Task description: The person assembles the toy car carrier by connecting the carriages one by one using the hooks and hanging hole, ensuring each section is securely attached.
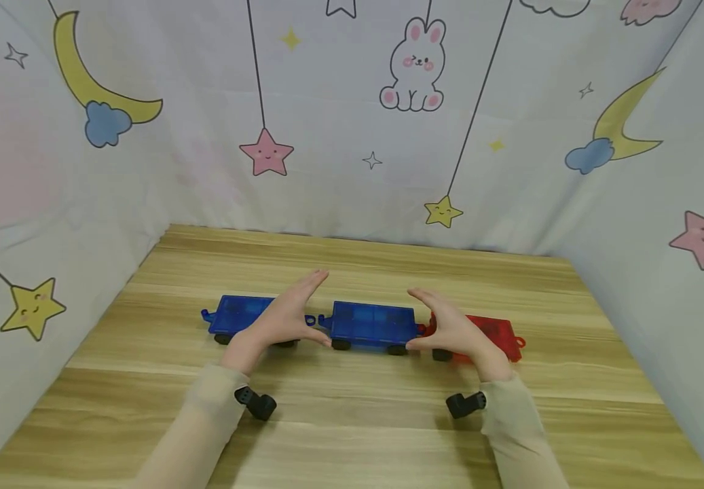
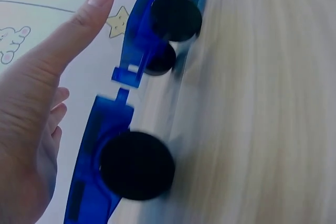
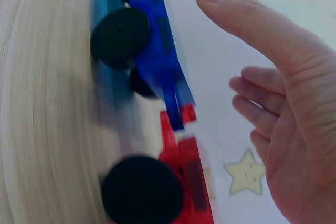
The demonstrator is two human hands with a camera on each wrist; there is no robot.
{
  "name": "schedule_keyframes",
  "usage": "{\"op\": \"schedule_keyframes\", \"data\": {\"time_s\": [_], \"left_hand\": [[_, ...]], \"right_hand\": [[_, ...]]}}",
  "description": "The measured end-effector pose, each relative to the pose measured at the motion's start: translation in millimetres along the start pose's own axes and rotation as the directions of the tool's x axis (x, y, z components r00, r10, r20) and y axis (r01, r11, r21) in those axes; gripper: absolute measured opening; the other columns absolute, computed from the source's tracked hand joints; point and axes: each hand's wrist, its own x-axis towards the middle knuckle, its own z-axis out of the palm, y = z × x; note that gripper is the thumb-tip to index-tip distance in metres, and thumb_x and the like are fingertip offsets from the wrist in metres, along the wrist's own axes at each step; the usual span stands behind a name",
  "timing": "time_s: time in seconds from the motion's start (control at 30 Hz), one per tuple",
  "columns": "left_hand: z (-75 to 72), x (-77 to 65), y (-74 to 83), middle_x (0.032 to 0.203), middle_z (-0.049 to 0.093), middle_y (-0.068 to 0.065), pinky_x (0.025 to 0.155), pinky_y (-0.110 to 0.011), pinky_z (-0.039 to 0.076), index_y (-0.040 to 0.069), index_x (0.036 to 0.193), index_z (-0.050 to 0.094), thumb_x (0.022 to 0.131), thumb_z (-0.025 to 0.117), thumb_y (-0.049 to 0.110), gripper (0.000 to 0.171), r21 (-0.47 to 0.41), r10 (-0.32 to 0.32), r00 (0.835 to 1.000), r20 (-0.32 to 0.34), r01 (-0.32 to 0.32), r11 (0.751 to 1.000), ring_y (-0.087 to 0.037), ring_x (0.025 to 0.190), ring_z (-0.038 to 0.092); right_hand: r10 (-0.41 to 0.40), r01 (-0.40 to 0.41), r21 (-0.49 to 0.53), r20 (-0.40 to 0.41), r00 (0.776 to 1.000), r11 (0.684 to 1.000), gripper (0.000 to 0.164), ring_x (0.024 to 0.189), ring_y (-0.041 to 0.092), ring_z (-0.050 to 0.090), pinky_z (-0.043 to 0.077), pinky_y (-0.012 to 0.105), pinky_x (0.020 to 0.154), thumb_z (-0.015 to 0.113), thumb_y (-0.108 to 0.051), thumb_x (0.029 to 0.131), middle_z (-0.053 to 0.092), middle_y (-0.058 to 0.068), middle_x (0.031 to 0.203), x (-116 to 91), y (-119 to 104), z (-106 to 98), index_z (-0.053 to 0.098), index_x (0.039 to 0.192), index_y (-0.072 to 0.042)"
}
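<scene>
Three flat toy train cars on black wheels stand in a row. The left blue car (image 1: 238, 314) is partly covered by my left hand (image 1: 281, 318), whose thumb and fingers are spread apart, holding nothing. Its end ring lies close to the hook of the middle blue car (image 1: 373, 322); I cannot tell whether they are linked. Over the red car (image 1: 498, 336) at the right hovers my right hand (image 1: 449, 329), likewise spread. The red coupling (image 3: 188, 113) overlaps the middle car's end in the right wrist view. Both thumbs (image 2: 79, 30) appear clear of the cars.
The cars stand on a wood-grain table (image 1: 364, 421). A white cloth (image 1: 339, 88) printed with stars, moons and a rabbit hangs behind it and along both sides. Small black cameras (image 1: 260, 404) sit on both wrists.
</scene>
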Motion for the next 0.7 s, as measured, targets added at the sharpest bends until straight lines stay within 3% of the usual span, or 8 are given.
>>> {"op": "schedule_keyframes", "data": {"time_s": [0.5, 0.7], "left_hand": [[-24.8, -20.0, -27.2, 0.159, 0.025, -0.024, 0.112, -0.064, 0.028, 0.003, 0.154, 0.027, 0.057, 0.092, 0.051, 0.126, 0.098, -0.092, 0.996, 0.0, 0.092, 0.991, -0.043, 0.146, 0.023], [-31.9, -26.4, -35.1, 0.159, 0.025, -0.024, 0.111, -0.066, 0.027, 0.004, 0.152, 0.034, 0.059, 0.092, 0.048, 0.118, 0.061, -0.149, 0.987, 0.053, 0.146, 0.987, -0.045, 0.145, 0.022]], "right_hand": [[0.021, -0.021, 0.003, 0.074, 0.997, 1.0, 0.093, 0.142, 0.039, 0.034, 0.032, 0.059, 0.113, 0.085, -0.034, 0.075, 0.039, 0.019, 0.153, 26.1, -16.2, 24.3, 0.038, 0.149, 0.0], [0.013, -0.013, -0.009, 0.092, 0.996, 1.0, 0.092, 0.141, 0.041, 0.035, 0.033, 0.061, 0.111, 0.084, -0.036, 0.075, 0.041, 0.02, 0.151, 33.1, -22.1, 32.1, 0.04, 0.148, -0.001]]}}
